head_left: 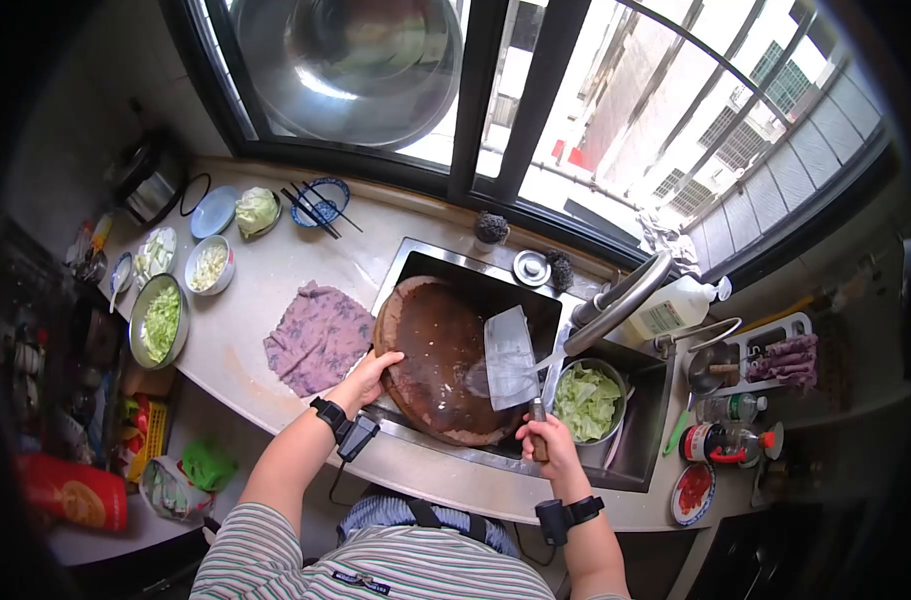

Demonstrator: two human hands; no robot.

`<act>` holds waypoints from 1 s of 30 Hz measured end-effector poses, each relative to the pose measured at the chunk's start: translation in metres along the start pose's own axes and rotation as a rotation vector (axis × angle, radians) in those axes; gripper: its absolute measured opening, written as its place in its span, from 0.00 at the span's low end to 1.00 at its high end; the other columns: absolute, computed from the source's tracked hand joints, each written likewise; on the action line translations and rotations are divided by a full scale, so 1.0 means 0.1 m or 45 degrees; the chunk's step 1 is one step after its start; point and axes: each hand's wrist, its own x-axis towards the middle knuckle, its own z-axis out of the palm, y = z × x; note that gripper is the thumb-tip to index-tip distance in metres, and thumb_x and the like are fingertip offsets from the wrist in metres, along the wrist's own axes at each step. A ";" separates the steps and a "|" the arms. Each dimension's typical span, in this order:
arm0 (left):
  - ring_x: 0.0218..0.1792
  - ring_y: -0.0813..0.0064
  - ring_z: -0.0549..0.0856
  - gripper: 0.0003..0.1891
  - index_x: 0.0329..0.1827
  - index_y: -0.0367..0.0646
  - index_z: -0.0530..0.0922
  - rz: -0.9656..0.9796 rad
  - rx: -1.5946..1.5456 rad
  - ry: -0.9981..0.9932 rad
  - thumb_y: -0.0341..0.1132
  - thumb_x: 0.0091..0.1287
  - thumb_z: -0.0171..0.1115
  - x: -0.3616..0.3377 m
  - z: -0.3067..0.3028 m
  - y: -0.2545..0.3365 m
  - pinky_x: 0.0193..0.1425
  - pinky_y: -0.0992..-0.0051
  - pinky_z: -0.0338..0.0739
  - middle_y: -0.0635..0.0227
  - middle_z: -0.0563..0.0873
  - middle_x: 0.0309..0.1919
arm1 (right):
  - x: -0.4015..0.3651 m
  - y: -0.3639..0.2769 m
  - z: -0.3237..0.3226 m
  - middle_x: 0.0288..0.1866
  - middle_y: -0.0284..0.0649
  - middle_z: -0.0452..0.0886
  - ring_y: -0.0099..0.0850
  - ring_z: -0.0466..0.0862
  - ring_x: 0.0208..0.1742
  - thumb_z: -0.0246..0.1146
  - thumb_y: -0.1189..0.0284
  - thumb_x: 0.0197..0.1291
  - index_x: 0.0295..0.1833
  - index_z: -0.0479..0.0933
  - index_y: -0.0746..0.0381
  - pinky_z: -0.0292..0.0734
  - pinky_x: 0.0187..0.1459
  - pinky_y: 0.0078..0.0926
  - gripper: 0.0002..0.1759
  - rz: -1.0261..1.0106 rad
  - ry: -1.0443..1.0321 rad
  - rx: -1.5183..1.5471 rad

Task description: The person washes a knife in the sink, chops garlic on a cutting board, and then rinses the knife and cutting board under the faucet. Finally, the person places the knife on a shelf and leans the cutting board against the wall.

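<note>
Left of the sink [480, 272], a purple cloth [317, 335] lies crumpled on the counter [240, 335], close to the sink's left rim. If water runs off that rim, the cloth will soak it up and turn into a slick patch near the elbow. The left hand [372, 377] clasps the left edge of the round cutting board [437, 352] with thumb and fingers spread over the rim. The board is tilted across the sink's left half, partly propped on the front rim. It looks heavy and is probably wet, so held at one edge by one hand it could slide off and drop into the sink, or tip toward the blade. The cleaver [508, 358] lies flat over the board's right side, above the middle of the sink. A pale streak on the blade seems to be tap water, though the view is too small to be sure. The right hand [545, 442] is closed around the handle at the sink's front rim. A wet handle could twist in that grip and swing the edge toward the left wrist. In the sink's right half, a bowl of cut cabbage [587, 402] sits just beside the blade, under the faucet [620, 300], where rinse water could splash into the food. Right of the sink, bottles [720, 440] crowd the counter within elbow reach.
</note>
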 end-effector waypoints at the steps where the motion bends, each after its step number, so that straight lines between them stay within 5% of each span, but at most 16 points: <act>1: 0.51 0.68 0.74 0.24 0.58 0.40 0.65 0.005 -0.003 0.007 0.35 0.59 0.59 -0.03 0.02 0.02 0.54 0.69 0.69 0.63 0.75 0.49 | 0.01 -0.01 -0.01 0.28 0.43 0.76 0.25 0.71 0.18 0.54 0.73 0.55 0.43 0.67 0.67 0.68 0.18 0.22 0.12 0.031 0.024 0.036; 5: 0.53 0.66 0.73 0.24 0.57 0.40 0.64 0.017 0.134 -0.007 0.43 0.63 0.55 0.08 -0.10 -0.03 0.56 0.62 0.69 0.59 0.73 0.53 | 0.02 -0.06 -0.08 0.26 0.39 0.74 0.25 0.71 0.20 0.54 0.72 0.57 0.42 0.69 0.67 0.66 0.19 0.20 0.11 0.150 -0.028 0.173; 8: 0.53 0.63 0.73 0.28 0.60 0.37 0.58 -0.048 0.752 0.351 0.47 0.65 0.51 0.01 -0.05 0.05 0.53 0.58 0.70 0.56 0.72 0.52 | 0.05 -0.11 -0.19 0.25 0.37 0.73 0.23 0.70 0.19 0.53 0.70 0.58 0.42 0.69 0.67 0.64 0.18 0.19 0.12 0.198 -0.041 0.224; 13: 0.47 0.68 0.76 0.26 0.59 0.36 0.58 0.001 0.723 0.479 0.44 0.65 0.52 -0.25 -0.10 0.02 0.49 0.66 0.73 0.59 0.74 0.48 | 0.03 -0.26 -0.29 0.24 0.36 0.72 0.23 0.68 0.18 0.53 0.70 0.57 0.44 0.70 0.68 0.62 0.17 0.17 0.13 0.207 -0.073 0.144; 18: 0.38 0.80 0.76 0.16 0.49 0.38 0.71 0.069 0.675 0.481 0.39 0.64 0.53 -0.35 -0.21 -0.14 0.37 0.80 0.75 0.68 0.76 0.37 | 0.14 -0.30 -0.41 0.25 0.36 0.71 0.21 0.66 0.16 0.53 0.68 0.57 0.46 0.68 0.68 0.61 0.14 0.15 0.15 0.182 -0.114 0.066; 30: 0.35 0.79 0.78 0.14 0.45 0.38 0.73 0.048 0.651 0.433 0.39 0.64 0.50 -0.45 -0.25 -0.23 0.36 0.80 0.74 0.69 0.77 0.37 | 0.13 -0.57 -0.26 0.23 0.38 0.72 0.22 0.68 0.14 0.54 0.69 0.55 0.43 0.69 0.70 0.60 0.12 0.15 0.15 0.090 -0.108 -0.078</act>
